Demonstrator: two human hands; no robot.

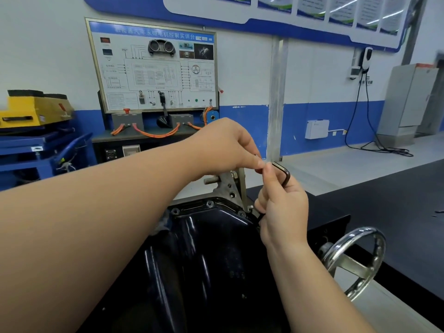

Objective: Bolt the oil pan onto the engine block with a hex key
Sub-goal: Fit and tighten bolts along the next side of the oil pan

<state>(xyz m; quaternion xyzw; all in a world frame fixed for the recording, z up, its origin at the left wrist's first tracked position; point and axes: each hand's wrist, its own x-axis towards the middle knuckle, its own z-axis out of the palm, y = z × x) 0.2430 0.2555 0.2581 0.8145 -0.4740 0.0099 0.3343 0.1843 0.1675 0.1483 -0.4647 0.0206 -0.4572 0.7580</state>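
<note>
Our right hand [283, 217] grips the hex key [286, 175] upright above the pan [204, 236] rim; our left hand [223, 145] pinches, unclear what, beside its top.

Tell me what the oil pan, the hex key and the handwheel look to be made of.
Oil pan: likely pressed steel under glossy dark paint, judging by the sharp light streaks. Hex key: dark steel with a dull blackened finish and barely any shine. Handwheel: bright metal, probably chromed or polished, with mirror-like glints along the rim.
</note>
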